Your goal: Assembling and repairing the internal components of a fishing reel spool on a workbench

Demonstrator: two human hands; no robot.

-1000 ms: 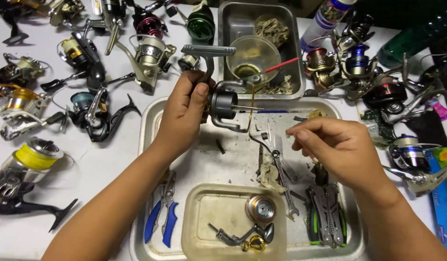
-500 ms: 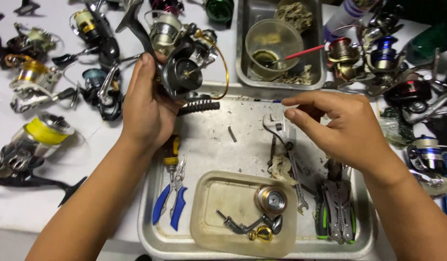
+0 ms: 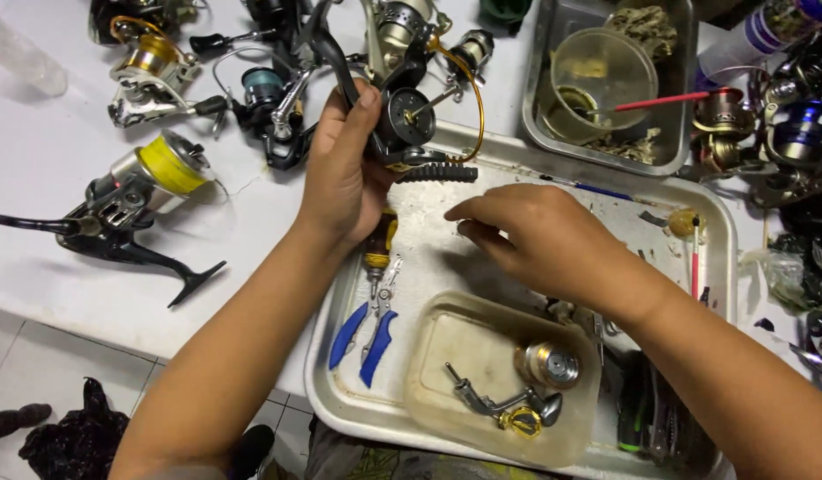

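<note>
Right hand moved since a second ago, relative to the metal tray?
Yes. The right hand has shifted left across the metal tray, from near its right side toward the middle, closer to the black reel in the left hand.

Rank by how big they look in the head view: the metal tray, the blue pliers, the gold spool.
1. Metal tray, by far the largest.
2. Blue pliers.
3. Gold spool, smallest.

right hand (image 3: 544,240) hides its fingertips (anything pinched there cannot be told)
</note>
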